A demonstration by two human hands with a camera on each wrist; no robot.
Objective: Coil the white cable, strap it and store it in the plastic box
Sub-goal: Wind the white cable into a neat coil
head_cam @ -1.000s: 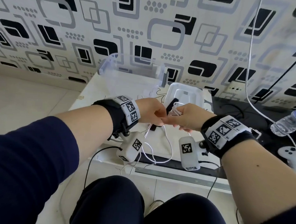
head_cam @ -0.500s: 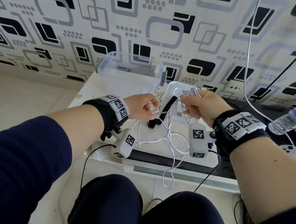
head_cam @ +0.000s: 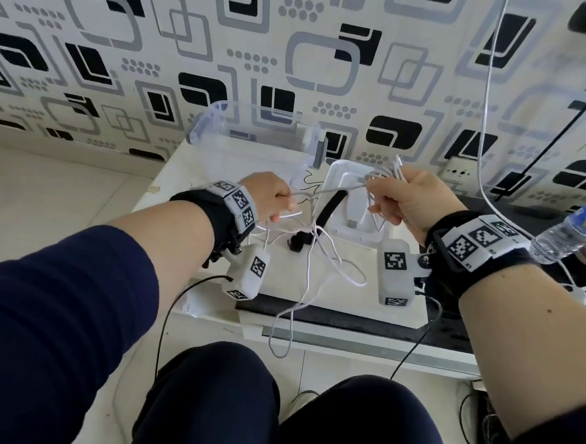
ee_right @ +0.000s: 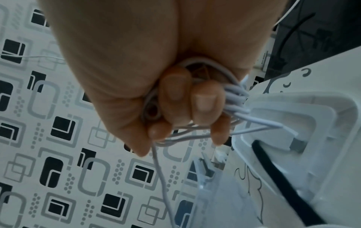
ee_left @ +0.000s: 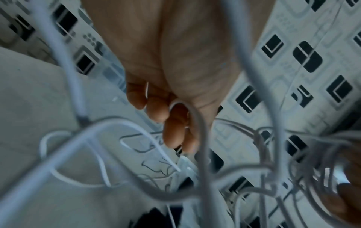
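Head view: right hand (head_cam: pixel 406 201) grips the white cable (head_cam: pixel 320 254) bundle, left hand (head_cam: pixel 269 199) pinches its trailing strand.

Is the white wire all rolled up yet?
Partly. The right hand grips some loops of the white cable; the left hand holds a strand, the rest hangs loose. The black strap lies unused, and the plastic box holds no cable.

The low white table (head_cam: pixel 216 169) at the frame centre carries a clear plastic box (head_cam: pixel 252 140), a white lid (head_cam: pixel 351 204) and a black strap (head_cam: pixel 330 207).
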